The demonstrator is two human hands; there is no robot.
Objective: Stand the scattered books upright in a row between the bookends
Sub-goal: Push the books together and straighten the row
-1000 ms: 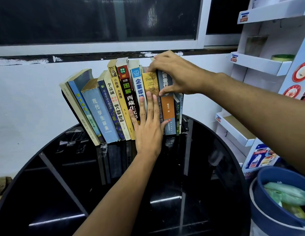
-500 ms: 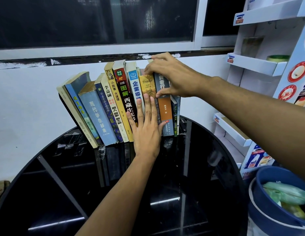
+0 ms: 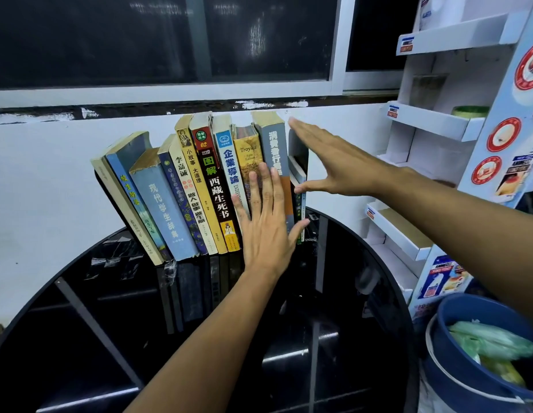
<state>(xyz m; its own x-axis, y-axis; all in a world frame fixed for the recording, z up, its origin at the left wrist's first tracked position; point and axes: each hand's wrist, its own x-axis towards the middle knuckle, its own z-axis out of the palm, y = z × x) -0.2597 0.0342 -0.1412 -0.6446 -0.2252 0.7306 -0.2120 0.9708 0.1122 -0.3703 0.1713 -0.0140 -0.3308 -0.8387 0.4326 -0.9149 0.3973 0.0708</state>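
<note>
A row of several books (image 3: 199, 186) stands at the back of a round black table (image 3: 199, 338), leaning left, with a black bookend (image 3: 106, 192) behind the leftmost one. My left hand (image 3: 266, 225) lies flat, fingers spread, against the spines of the yellow Troy book (image 3: 247, 153) and the grey-and-orange book (image 3: 275, 144). My right hand (image 3: 333, 162) hovers open beside the right end of the row, thumb near a thin book (image 3: 301, 174), holding nothing. A grey upright piece (image 3: 298, 144), perhaps the right bookend, stands behind that hand.
A white display rack (image 3: 432, 123) with shelves stands to the right of the table. A blue bucket (image 3: 473, 380) with green bags sits at the lower right. A white wall and dark window are right behind the books.
My right hand has let go of the top of the grey-and-orange book and drawn back to the right, fingers now open. My left hand stays pressed on the spines.
</note>
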